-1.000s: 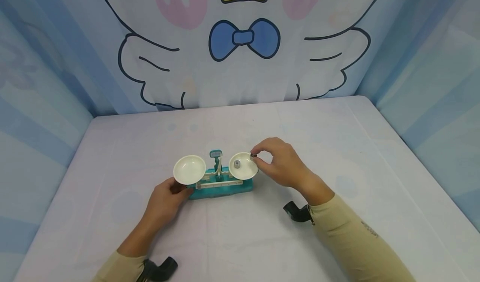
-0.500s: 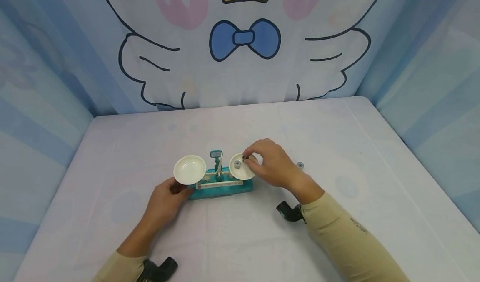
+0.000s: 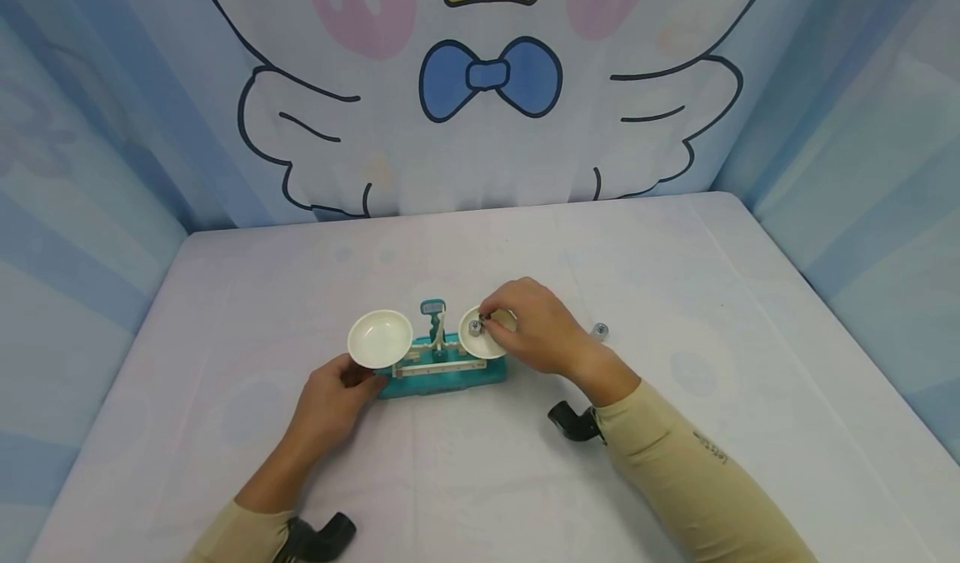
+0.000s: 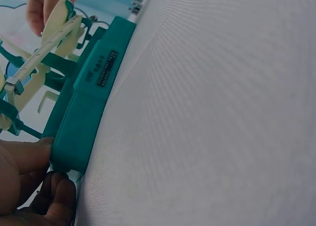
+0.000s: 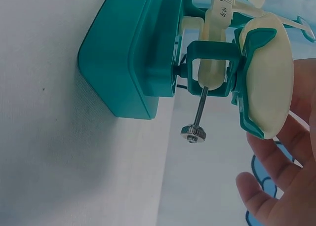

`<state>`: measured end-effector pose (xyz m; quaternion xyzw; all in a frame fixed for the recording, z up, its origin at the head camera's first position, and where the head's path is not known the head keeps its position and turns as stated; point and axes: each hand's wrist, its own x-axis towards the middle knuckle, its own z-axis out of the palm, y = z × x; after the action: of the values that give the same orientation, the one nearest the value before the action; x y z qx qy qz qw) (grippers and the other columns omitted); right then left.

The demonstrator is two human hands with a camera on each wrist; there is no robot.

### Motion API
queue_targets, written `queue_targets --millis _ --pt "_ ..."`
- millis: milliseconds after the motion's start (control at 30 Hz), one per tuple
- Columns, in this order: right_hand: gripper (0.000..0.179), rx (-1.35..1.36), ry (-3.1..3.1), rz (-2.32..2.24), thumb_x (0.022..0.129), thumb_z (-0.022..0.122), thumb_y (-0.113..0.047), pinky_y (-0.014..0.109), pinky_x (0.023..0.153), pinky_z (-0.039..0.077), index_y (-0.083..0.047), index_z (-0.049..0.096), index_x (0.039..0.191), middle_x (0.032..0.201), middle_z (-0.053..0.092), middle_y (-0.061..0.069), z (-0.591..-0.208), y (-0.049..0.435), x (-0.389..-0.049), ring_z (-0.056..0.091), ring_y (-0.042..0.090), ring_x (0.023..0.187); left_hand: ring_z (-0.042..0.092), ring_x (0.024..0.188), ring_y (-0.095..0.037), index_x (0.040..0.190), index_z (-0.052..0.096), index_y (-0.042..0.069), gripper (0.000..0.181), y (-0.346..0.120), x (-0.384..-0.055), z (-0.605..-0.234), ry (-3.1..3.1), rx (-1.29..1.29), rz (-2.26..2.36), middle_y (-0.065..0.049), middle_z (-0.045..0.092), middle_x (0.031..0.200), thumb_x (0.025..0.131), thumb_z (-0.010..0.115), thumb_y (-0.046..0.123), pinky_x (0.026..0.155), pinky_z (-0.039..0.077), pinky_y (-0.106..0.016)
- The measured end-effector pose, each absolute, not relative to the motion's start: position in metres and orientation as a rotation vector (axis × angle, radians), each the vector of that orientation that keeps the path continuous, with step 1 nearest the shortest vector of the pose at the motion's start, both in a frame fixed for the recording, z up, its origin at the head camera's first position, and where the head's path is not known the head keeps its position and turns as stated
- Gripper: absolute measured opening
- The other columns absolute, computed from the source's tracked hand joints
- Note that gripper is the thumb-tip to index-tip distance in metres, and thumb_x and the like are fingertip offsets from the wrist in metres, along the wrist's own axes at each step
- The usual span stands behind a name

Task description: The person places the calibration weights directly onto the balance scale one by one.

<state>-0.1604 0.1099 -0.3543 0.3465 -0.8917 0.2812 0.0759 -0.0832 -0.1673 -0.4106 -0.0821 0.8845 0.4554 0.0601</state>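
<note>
A teal balance scale [image 3: 442,382] with two cream pans stands mid-table. My left hand [image 3: 330,405] grips the left end of its base; in the left wrist view the thumb [image 4: 27,154] lies against the base and curled fingers sit at its end. Nothing lies in the left pan [image 3: 380,338]. Over the right pan [image 3: 486,350] my right hand [image 3: 540,330] pinches a small dark metal weight [image 3: 484,317] between thumb and forefinger. Close beside it, a silver weight [image 3: 475,328] stands in that pan. The right wrist view hides the pinched weight behind the pan [image 5: 269,78].
Another metal weight [image 3: 599,331] stands on the white-covered table [image 3: 480,480], right of the scale and partly behind my right wrist. An adjusting screw with a knurled knob [image 5: 193,133] sticks out at the scale's right end. Printed curtains [image 3: 487,155] enclose the table.
My right hand has moved left from the right pan's edge to over its middle, bringing the pinched weight up close to the silver one. The weight on the table came into view. My left hand stays put.
</note>
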Motion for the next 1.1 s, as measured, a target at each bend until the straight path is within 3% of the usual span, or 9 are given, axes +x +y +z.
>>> queue_targets --millis 1100 --pt "0.014 1.021 -2.725 0.801 0.092 0.07 -0.008 0.043 0.096 0.049 -0.005 0.074 0.105 0.104 0.072 0.005 -0.351 0.1081 -0.1603 0.06 0.025 0.106 0.06 0.112 -0.033 0.132 0.058 -0.005 0.044 -0.1654 -0.0842 -0.4111 2.666 -0.288 1.362 -0.02 0.065 0.121 0.095 0.067 0.018 0.094 0.051 -0.05"
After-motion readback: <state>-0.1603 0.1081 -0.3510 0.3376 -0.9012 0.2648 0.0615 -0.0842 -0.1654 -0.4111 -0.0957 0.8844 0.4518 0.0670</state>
